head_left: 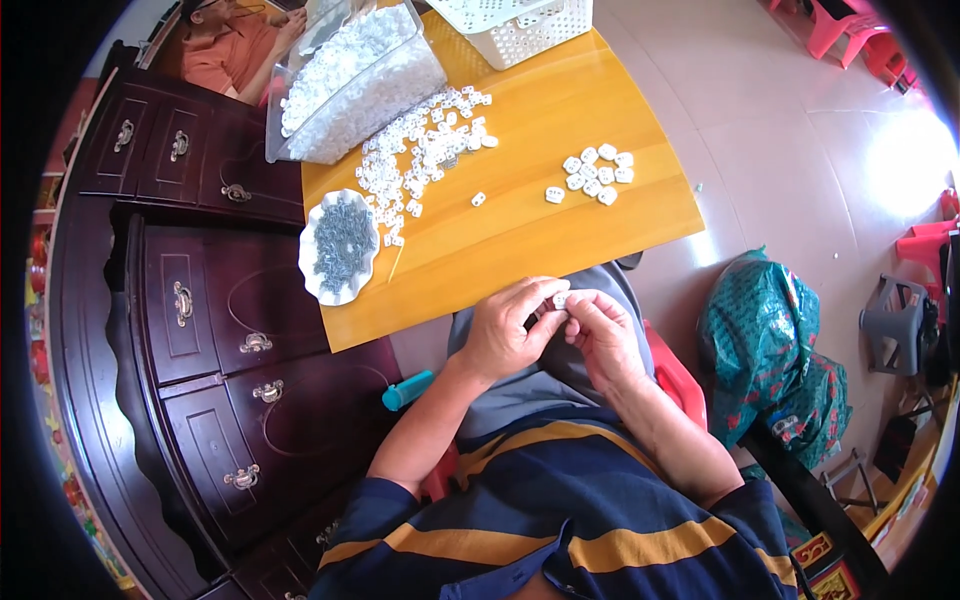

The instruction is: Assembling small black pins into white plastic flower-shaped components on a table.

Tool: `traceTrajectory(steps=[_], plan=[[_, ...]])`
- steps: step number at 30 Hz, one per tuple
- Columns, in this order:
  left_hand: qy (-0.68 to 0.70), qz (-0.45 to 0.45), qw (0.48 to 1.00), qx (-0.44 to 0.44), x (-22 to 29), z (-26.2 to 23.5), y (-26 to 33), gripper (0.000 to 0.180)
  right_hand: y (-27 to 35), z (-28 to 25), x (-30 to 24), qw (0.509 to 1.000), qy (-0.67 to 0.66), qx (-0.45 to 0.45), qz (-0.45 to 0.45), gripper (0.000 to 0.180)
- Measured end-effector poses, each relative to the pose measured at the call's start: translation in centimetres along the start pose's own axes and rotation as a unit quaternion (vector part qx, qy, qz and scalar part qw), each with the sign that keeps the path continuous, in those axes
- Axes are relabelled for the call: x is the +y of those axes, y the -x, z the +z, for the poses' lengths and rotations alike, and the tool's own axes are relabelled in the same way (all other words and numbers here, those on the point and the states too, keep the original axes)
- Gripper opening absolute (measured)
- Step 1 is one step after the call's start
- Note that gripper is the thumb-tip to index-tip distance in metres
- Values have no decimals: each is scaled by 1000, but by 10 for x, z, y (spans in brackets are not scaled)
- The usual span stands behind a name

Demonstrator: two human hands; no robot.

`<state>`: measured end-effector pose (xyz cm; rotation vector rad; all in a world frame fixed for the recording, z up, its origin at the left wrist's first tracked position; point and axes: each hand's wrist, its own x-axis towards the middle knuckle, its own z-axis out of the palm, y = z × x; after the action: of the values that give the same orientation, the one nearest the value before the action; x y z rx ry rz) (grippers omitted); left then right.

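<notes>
Just off the table's front edge, above my lap, my two hands meet at a small white plastic piece (560, 301). My left hand (512, 325) pinches it from the left with thumb and curled fingers. From the right, my right hand (604, 338) closes thumb and forefinger on its edge. Fingers cover much of it. On the wooden table, several rounded white pieces (592, 172) lie grouped at the right. One smaller white piece (478, 199) lies alone near the middle. A scattered heap of small white pieces (410, 150) spreads across the left.
A scalloped white dish (310, 262) holds many small grey metal pins or screws. Behind it stands a clear bin (370, 118) full of white parts. A white perforated basket (525, 35) is at the back. Dark wooden drawers (270, 350) flank the left; green bags (760, 330) sit right.
</notes>
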<state>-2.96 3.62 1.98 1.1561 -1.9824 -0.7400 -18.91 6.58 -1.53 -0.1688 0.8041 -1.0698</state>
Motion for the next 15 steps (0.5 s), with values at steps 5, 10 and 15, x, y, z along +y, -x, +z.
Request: traceTrajectory(steps=[5,10,15], plan=[[-13,0,1000,16,-3,-1,-8,19,2,6,-3,1000,-9,24,15,14],[-118,-55,990,58,-14,-1,-38,12,2,7,-6,999,11,16,43,16],[-114,15,992,53,-31,5,-65,39,1,3,-2,998,32,-13,46,14]])
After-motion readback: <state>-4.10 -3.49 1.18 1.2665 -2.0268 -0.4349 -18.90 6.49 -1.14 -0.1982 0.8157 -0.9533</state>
